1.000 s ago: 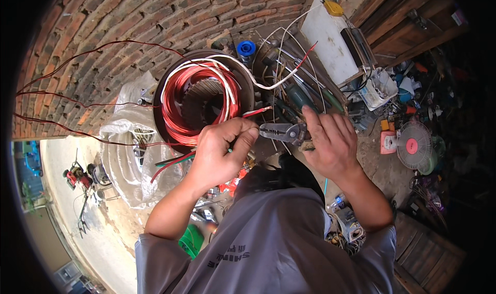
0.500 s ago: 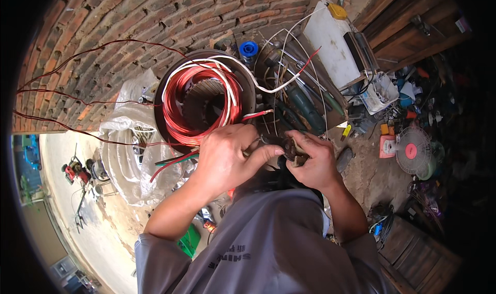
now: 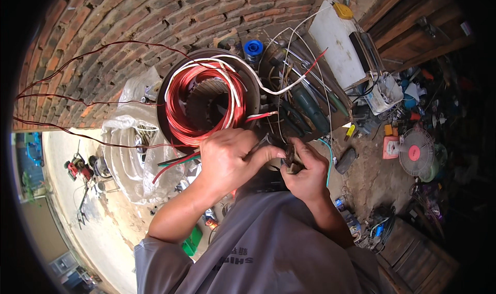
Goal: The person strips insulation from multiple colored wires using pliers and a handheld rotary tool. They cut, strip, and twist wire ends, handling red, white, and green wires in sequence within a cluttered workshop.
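Note:
Just in front of my chest, both hands are closed and meet at a small dark worn object point(image 3: 292, 160), whose kind I cannot make out. My right hand point(image 3: 308, 171) grips it between thumb and fingers. My left hand point(image 3: 226, 157) is closed with its thumb stretched to the object; what lies within its fingers is partly hidden. Beyond the left hand stands an electric motor stator point(image 3: 253, 95) in a round dark housing. Red copper windings point(image 3: 174, 100) and white sleeved leads ring its bore. Red and green wires point(image 3: 170, 169) stick out beside my left wrist.
Screwdrivers and other tools point(image 3: 308, 105) lie right of the stator, near a blue-topped spool point(image 3: 253, 48). Twisted dark red wires point(image 3: 98, 102) stretch left past a clear plastic bag point(image 3: 124, 162). A brick wall point(image 3: 170, 14) rises behind. A fan point(image 3: 415, 153) and clutter lie at right.
My right hand has turned a little and drawn slightly lower with the dark object. A thin turquoise wire now shows beside it. The whole view has shifted slightly.

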Motion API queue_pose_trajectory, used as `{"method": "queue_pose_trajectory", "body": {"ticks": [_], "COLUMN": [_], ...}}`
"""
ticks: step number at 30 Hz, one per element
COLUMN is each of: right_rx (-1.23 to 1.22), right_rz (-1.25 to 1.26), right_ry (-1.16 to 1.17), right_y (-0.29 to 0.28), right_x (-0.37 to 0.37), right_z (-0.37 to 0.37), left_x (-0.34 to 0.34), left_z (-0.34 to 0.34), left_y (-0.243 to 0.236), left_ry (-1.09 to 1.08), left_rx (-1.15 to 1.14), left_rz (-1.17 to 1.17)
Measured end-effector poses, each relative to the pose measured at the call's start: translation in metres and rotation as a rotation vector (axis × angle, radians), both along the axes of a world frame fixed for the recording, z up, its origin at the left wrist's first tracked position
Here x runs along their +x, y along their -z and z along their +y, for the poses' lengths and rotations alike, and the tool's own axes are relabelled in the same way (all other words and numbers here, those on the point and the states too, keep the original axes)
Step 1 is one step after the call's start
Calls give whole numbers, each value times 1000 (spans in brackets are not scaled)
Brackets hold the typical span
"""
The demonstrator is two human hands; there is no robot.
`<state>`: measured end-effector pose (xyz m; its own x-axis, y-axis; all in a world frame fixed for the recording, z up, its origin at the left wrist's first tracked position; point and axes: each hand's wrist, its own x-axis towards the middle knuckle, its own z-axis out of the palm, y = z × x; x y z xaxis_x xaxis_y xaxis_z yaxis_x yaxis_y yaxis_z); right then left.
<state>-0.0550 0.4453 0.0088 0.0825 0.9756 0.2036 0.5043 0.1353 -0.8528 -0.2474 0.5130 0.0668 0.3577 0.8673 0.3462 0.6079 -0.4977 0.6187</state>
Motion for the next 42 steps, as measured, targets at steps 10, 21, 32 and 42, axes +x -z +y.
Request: {"method": "queue_pose_trajectory", "body": {"ticks": [10,21,32,42], "right_rx": [21,-299,-83,98], "right_rz": [101,42,-188,-491], "right_ry": [96,187,-130,-199], "right_y": [0,10,-33,-52], "right_x": [0,74,48,57], "right_z": [5,8,13,28], "left_x": [1,-3,-7,-10], "left_z": [-3,0,4,4], "left_y": [3,-6,-4,-9], "left_ry": [-89,7,142,194], "left_rx": [151,-145,-258,-315], "left_rz": [48,-47,-225,-145]}}
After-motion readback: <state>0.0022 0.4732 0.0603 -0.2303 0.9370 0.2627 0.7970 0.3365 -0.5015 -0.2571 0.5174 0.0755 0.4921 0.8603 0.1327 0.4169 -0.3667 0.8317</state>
